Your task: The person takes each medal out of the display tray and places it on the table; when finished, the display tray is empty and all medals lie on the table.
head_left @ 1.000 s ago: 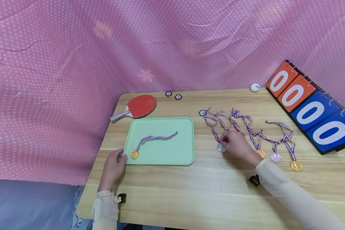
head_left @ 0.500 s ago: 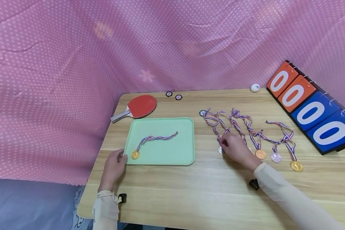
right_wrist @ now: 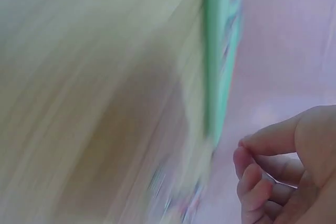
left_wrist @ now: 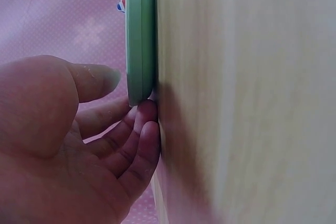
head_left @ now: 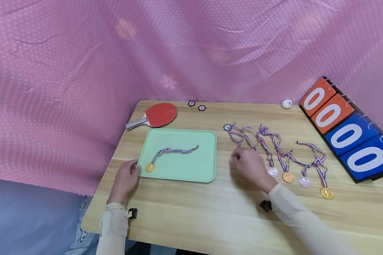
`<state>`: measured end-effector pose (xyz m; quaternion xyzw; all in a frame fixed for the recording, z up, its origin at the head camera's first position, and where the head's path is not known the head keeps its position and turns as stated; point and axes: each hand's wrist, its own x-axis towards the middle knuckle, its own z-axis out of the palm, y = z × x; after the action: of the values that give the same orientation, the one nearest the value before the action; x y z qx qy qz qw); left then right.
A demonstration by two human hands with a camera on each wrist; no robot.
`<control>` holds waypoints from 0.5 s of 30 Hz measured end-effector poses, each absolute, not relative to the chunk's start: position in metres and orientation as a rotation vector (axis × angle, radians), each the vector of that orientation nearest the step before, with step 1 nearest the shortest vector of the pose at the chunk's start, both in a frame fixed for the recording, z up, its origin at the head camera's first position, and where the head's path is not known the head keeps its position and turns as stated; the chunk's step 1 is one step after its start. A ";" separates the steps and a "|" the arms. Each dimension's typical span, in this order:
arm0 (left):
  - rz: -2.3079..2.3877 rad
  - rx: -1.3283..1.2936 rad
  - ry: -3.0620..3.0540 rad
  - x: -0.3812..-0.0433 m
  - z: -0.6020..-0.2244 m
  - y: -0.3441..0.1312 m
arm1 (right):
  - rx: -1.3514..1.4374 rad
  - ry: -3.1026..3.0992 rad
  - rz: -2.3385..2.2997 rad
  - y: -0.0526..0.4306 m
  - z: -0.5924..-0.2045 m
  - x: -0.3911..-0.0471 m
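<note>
My left hand (head_left: 126, 179) holds the near left corner of a light green tray (head_left: 185, 166); the left wrist view has the thumb above the rim and fingertips against its lower edge. In the tray lies a gold medal (head_left: 150, 167) with a striped ribbon. My right hand (head_left: 250, 168) pinches a silver medal, mostly hidden by the fingers, while its ribbon (head_left: 239, 141) trails back behind the hand. Right of that hand lie another silver medal (head_left: 272, 172), a bronze medal (head_left: 288, 177), a third silver medal (head_left: 304, 181) and a gold medal (head_left: 327, 193).
A red table tennis paddle (head_left: 161, 114) lies behind the tray. Two dark chips (head_left: 201, 108) and a white ball (head_left: 287, 103) sit along the back edge. A further chip (head_left: 227, 127) touches the ribbons. A flip scoreboard (head_left: 348, 129) stands at the right.
My right hand has taken hold of the silver medal and moved left and slightly up, uncovering another silver medal. The left hand stays at the tray corner. The head view has shifted slightly.
</note>
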<state>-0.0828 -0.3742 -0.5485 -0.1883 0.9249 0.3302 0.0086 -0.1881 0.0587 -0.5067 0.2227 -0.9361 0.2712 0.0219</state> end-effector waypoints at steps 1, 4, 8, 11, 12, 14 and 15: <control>1.020 -0.591 2.893 -0.083 -0.546 -0.376 | 0.710 -2.914 0.891 0.044 -0.505 -0.185; 1.013 -0.602 2.895 -0.084 -0.542 -0.382 | 0.791 -2.962 1.058 -0.003 -0.499 -0.177; 1.036 -0.623 2.892 -0.085 -0.544 -0.384 | 0.961 -2.977 1.240 -0.069 -0.498 -0.172; 1.055 -0.636 2.873 -0.085 -0.547 -0.382 | 1.044 -2.967 1.303 -0.112 -0.505 -0.172; 1.061 -0.634 2.868 -0.085 -0.548 -0.381 | 1.049 -2.961 1.307 -0.125 -0.509 -0.172; 1.070 -0.634 2.865 -0.083 -0.548 -0.379 | 1.030 -2.957 1.322 -0.146 -0.516 -0.172; 1.074 -0.639 2.865 -0.082 -0.548 -0.379 | 1.011 -2.951 1.321 -0.156 -0.520 -0.171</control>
<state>-0.0823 -0.3788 -0.5477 -0.2044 0.9165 0.3437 0.0079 -0.1712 -0.1558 -0.5202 0.2961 -0.8645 0.3871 -0.1228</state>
